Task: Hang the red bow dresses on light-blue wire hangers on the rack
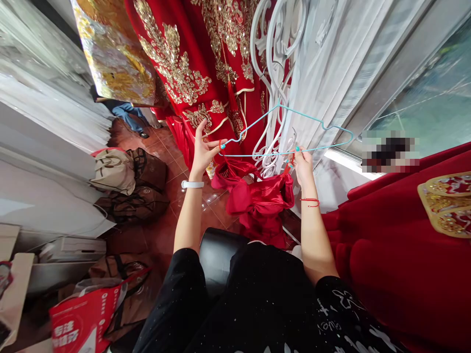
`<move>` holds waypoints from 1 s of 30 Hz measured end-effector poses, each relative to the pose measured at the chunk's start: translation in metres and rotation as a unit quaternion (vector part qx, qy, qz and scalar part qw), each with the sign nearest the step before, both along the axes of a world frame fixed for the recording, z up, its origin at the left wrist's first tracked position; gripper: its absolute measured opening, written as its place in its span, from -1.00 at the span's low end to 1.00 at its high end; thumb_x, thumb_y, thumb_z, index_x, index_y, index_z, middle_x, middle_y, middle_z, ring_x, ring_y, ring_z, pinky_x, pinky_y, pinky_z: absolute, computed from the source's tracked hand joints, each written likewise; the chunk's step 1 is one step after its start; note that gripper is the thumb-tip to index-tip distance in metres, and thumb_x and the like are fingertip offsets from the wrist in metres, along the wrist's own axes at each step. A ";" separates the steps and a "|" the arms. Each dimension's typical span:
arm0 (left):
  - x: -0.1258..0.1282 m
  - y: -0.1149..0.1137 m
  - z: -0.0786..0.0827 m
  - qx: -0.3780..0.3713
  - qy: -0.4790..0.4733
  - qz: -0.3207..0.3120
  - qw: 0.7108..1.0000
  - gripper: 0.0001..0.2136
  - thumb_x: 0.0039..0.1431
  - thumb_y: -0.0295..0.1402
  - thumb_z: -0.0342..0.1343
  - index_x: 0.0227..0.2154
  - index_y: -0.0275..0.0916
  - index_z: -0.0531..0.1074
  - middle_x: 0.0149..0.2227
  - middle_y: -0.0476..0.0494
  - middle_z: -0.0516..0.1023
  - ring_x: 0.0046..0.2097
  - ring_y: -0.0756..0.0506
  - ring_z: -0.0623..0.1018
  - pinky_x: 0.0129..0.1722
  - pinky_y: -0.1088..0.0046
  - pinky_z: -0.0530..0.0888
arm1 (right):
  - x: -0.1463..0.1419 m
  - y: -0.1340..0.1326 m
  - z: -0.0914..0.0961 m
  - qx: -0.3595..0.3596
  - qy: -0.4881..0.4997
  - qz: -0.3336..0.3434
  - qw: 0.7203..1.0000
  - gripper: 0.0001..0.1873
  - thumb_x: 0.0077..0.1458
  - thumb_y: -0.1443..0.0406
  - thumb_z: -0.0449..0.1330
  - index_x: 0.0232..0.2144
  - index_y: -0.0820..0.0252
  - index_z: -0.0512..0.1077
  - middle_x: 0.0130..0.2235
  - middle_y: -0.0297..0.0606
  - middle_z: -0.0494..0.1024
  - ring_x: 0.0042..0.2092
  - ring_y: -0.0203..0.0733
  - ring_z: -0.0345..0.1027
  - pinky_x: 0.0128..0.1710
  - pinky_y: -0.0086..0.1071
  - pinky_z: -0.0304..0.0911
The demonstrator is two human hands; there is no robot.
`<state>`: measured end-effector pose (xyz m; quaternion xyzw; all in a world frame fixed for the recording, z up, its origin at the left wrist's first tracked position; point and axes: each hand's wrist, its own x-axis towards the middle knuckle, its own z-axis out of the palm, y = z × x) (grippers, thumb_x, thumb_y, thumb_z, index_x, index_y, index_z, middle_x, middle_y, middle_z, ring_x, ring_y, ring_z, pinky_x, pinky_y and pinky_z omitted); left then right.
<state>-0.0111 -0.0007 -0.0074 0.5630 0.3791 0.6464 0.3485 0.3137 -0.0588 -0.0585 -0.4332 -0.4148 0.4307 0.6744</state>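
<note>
A light blue wire hanger (300,113) spans the space in front of me, its hook up beside a white scrollwork stand. I cannot tell whether the hook is caught on it. Below hangs a shiny red satin dress (263,196) with thin straps. My left hand (204,151) pinches a red strap at the hanger's left corner between thumb and finger, other fingers raised. On the lower bar, right of its middle, my right hand (303,164) is closed with a red strap at its fingertips; part of its grip is hidden.
Red gowns with gold beading (176,63) hang ahead, beside the white scrollwork stand (270,49). At right are a window and a red velvet garment (390,245). Brown bags (147,196) and a red bag (84,316) lie at left. A black stool (219,255) is near me.
</note>
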 end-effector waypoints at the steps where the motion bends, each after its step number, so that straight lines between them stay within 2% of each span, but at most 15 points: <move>1: 0.006 0.002 0.007 -0.006 0.013 0.013 1.000 -0.30 0.00 -0.34 0.51 0.22 -0.07 0.38 0.23 -0.26 0.49 0.10 -0.29 0.69 -0.03 0.39 0.67 | -0.001 -0.001 0.000 -0.004 -0.004 0.004 1.000 -0.53 0.14 -0.17 0.31 -0.39 0.04 0.37 -0.44 -0.32 0.49 -0.38 -0.25 0.34 -0.49 -0.41 0.19; 5: 0.027 0.011 0.024 -0.015 0.096 0.017 0.995 -0.44 0.10 -0.44 0.36 0.19 -0.13 0.44 0.33 -0.28 0.37 0.08 -0.27 0.68 -0.08 0.37 0.65 | -0.003 -0.005 0.001 -0.014 -0.017 0.006 1.000 -0.53 0.15 -0.19 0.27 -0.37 0.01 0.35 -0.40 -0.29 0.56 -0.38 -0.22 0.31 -0.46 -0.34 0.24; 9: 0.037 0.017 0.026 -0.034 0.159 -0.035 0.986 -0.41 0.05 -0.57 0.26 0.19 -0.15 0.47 0.33 -0.29 0.41 -0.08 -0.13 0.66 -0.08 0.36 0.59 | -0.002 -0.004 0.000 -0.033 -0.041 0.005 0.999 -0.50 0.11 -0.23 0.27 -0.35 0.00 0.32 -0.47 -0.34 0.48 -0.43 -0.23 0.26 -0.46 -0.31 0.21; 12: 0.039 0.016 0.023 -0.031 0.237 -0.083 0.967 -0.48 0.05 -0.60 0.22 0.13 -0.21 0.51 0.12 -0.24 0.59 -0.19 -0.07 0.59 -0.06 0.36 0.53 | -0.002 -0.004 0.002 -0.040 -0.052 0.001 0.998 -0.49 0.10 -0.24 0.25 -0.35 -0.01 0.31 -0.53 -0.40 0.37 -0.48 -0.24 0.21 -0.50 -0.32 0.19; 14: 0.040 0.012 0.021 -0.010 0.301 -0.100 0.948 -0.61 0.10 -0.57 0.21 0.02 -0.26 0.55 -0.07 -0.17 0.65 -0.24 -0.06 0.54 -0.06 0.37 0.50 | -0.002 -0.004 0.004 -0.042 -0.055 -0.002 0.998 -0.51 0.10 -0.23 0.26 -0.33 -0.01 0.32 -0.54 -0.42 0.33 -0.49 -0.25 0.20 -0.50 -0.32 0.20; 17: 0.041 0.005 0.019 0.020 0.354 -0.106 0.929 -0.86 0.23 -0.46 0.19 -0.18 -0.29 0.59 -0.23 -0.12 0.64 -0.25 -0.08 0.51 -0.06 0.38 0.45 | 0.005 -0.008 0.008 -0.052 -0.058 -0.025 0.997 -0.55 0.07 -0.15 0.32 -0.25 -0.03 0.33 -0.54 -0.44 0.34 -0.48 -0.22 0.25 -0.49 -0.31 0.22; 20: 0.041 0.002 0.018 0.015 0.346 -0.102 0.933 -0.88 0.31 -0.40 0.15 -0.29 -0.28 0.59 -0.31 -0.09 0.61 -0.25 -0.10 0.50 -0.06 0.39 0.42 | 0.026 -0.023 0.010 -0.066 -0.032 -0.068 0.995 -0.58 0.03 -0.02 0.30 -0.15 -0.06 0.28 -0.54 -0.45 0.40 -0.50 -0.18 0.31 -0.52 -0.32 0.21; 23: 0.036 0.005 0.019 0.008 0.336 -0.095 0.937 -0.89 0.28 -0.41 0.18 -0.33 -0.26 0.58 -0.36 -0.07 0.58 -0.27 -0.10 0.48 -0.06 0.39 0.40 | 0.060 -0.051 0.009 -0.075 -0.035 -0.119 0.989 -0.51 -0.08 0.14 0.27 -0.08 -0.08 0.21 -0.43 -0.40 0.54 -0.47 -0.16 0.43 -0.49 -0.34 0.32; 25: 0.031 0.010 0.021 0.016 0.350 -0.098 0.931 -0.88 0.28 -0.42 0.16 -0.35 -0.26 0.57 -0.39 -0.06 0.55 -0.29 -0.09 0.45 -0.07 0.39 0.40 | 0.083 -0.073 0.011 -0.068 -0.062 -0.143 0.986 -0.40 -0.16 0.24 0.27 -0.04 -0.11 0.18 -0.28 -0.31 0.61 -0.37 -0.08 0.56 -0.45 -0.30 0.40; 28: 0.024 0.018 0.025 0.029 0.375 -0.114 0.919 -0.85 0.28 -0.40 0.14 -0.40 -0.26 0.55 -0.42 -0.05 0.50 -0.31 -0.08 0.43 -0.09 0.37 0.40 | 0.109 -0.100 0.020 -0.029 -0.098 -0.162 0.981 -0.31 -0.20 0.30 0.29 0.02 -0.18 0.18 -0.07 -0.18 0.60 -0.17 0.07 0.64 -0.43 -0.25 0.46; 30: 0.022 0.021 0.026 0.033 0.380 -0.126 0.916 -0.83 0.28 -0.34 0.14 -0.40 -0.26 0.54 -0.39 -0.07 0.51 -0.29 -0.09 0.45 -0.08 0.36 0.41 | 0.120 -0.106 0.030 0.007 -0.125 -0.203 0.971 -0.30 -0.19 0.30 0.30 0.03 -0.20 0.20 0.05 -0.17 0.52 -0.09 0.10 0.64 -0.40 -0.21 0.50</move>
